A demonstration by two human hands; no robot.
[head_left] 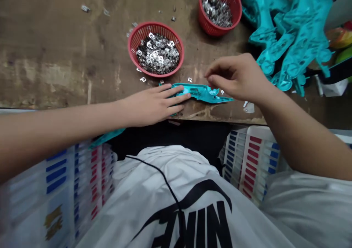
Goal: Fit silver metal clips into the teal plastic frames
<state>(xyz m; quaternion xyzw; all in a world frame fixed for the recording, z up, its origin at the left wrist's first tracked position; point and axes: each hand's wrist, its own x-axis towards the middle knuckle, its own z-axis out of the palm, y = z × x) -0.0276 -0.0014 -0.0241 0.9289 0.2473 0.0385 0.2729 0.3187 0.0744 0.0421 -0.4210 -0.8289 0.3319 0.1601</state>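
A turquoise plastic shell part [202, 92] lies on the wooden table near its front edge. My left hand [154, 105] rests flat over the part's left end, fingers stretched out. Above the part's right end is my right hand [238, 76], its thumb and forefinger pinched together; whatever they hold, if anything, is too small to make out. Just beyond the part stands a red basket [132, 54] filled with small shiny metal clips [158, 54]. A few loose clips lie beside the part, one of them a small metal clip [190, 80] behind it.
A second red basket [205, 24] of small metal pieces stands farther back. Turquoise plastic parts [294, 32] are heaped at the right. Plastic crates [253, 156] flank my lap below the table [55, 50]. Another turquoise piece [107, 137] shows under my left forearm.
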